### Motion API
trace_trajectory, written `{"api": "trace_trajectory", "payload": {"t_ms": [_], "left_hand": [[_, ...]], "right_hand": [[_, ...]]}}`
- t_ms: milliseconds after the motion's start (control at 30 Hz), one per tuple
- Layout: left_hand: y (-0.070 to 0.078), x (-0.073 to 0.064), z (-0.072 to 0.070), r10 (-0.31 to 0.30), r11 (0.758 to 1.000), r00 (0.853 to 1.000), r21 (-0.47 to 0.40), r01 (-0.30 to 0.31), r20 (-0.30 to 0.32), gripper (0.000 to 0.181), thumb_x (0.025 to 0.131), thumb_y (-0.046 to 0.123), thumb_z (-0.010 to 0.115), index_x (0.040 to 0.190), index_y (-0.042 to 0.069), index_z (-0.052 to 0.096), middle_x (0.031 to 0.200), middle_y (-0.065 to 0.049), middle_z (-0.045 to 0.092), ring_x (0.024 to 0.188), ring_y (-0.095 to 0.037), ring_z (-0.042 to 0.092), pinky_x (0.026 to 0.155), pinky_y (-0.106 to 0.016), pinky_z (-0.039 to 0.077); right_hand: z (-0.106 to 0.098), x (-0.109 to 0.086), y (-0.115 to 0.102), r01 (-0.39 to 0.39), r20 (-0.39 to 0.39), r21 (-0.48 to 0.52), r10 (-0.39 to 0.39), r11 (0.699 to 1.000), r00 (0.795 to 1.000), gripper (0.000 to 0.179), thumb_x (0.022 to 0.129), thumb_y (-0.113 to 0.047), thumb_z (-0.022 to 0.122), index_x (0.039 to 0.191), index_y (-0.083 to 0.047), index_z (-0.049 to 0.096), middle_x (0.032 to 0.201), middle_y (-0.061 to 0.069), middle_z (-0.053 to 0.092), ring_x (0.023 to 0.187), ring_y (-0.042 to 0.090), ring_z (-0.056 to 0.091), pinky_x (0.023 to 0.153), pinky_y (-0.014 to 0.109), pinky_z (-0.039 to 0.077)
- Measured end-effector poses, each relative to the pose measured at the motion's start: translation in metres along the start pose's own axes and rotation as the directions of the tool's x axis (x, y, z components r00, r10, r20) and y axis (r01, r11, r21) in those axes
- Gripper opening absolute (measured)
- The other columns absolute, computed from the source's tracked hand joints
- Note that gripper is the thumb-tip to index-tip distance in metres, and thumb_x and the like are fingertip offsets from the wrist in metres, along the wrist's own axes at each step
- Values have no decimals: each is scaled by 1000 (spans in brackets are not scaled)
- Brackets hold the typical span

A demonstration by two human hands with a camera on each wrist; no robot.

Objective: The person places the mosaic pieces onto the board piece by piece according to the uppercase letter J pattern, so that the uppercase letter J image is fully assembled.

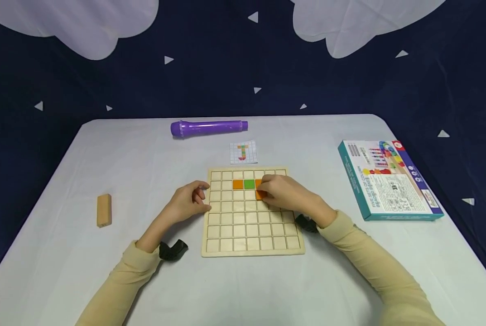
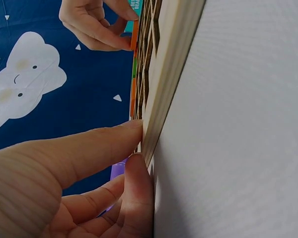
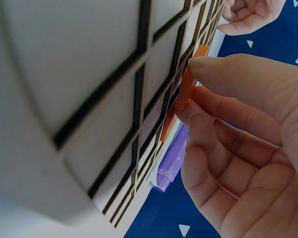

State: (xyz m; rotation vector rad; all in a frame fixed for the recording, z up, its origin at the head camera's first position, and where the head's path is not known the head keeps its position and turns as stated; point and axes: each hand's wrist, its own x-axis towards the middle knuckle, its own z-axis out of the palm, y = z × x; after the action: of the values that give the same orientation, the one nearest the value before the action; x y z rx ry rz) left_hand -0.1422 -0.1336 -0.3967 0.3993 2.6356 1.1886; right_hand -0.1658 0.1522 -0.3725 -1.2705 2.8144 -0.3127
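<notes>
A square wooden grid board (image 1: pixel 226 231) lies flat in front of me. My left hand (image 1: pixel 185 200) is at its left side, with thumb and index fingertips touching the edge and the other fingers loosely bent. Over the upper right part of the grid, my right hand (image 1: pixel 285 194) pinches an orange square tile (image 3: pixel 186 89) between thumb and fingers, tilted against the board in the right wrist view. One row up sit an orange tile (image 1: pixel 238 184), a green tile (image 1: pixel 248 184) and another orange tile (image 1: pixel 258 182), partly hidden by the right hand.
Beyond the board lies a small card (image 1: pixel 243 152) printed with a coloured J-like figure. A purple toy microphone (image 1: pixel 210 128) is behind it. To the right rests a flat printed box (image 1: pixel 393 179); at the left, a wooden block (image 1: pixel 104 210).
</notes>
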Motion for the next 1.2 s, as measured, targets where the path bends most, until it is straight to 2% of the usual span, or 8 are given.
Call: {"api": "trace_trajectory", "payload": {"t_ms": [367, 700, 1200], "left_hand": [[-4, -1, 2, 18, 1000, 1000, -2, -18, -15, 52, 73, 4, 75, 120, -4, 53, 88, -11, 57, 70, -11, 54, 61, -20, 42], [-2, -1, 2, 20, 1000, 1000, -11, -20, -13, 51, 73, 5, 75, 120, -4, 53, 87, -11, 57, 70, -11, 53, 62, -20, 42], [-1, -1, 1, 26, 1000, 1000, -14, -26, -10, 52, 74, 5, 74, 121, -4, 53, 88, -11, 57, 69, -10, 55, 60, -20, 43]], "right_hand": [[3, 9, -7, 26, 10, 7, -26, 1000, 1000, 7, 82, -10, 68, 88, -7, 71, 82, 2, 63, 70, 9, 54, 66, 23, 49], [6, 14, -7, 35, -17, -50, -36, 998, 999, 8, 81, -15, 72, 88, -10, 71, 80, 1, 61, 69, 9, 54, 66, 24, 48], [6, 17, -8, 75, -55, -51, -78, 996, 995, 10, 81, -15, 72, 89, -10, 72, 82, 1, 63, 71, 9, 56, 67, 24, 50]]}}
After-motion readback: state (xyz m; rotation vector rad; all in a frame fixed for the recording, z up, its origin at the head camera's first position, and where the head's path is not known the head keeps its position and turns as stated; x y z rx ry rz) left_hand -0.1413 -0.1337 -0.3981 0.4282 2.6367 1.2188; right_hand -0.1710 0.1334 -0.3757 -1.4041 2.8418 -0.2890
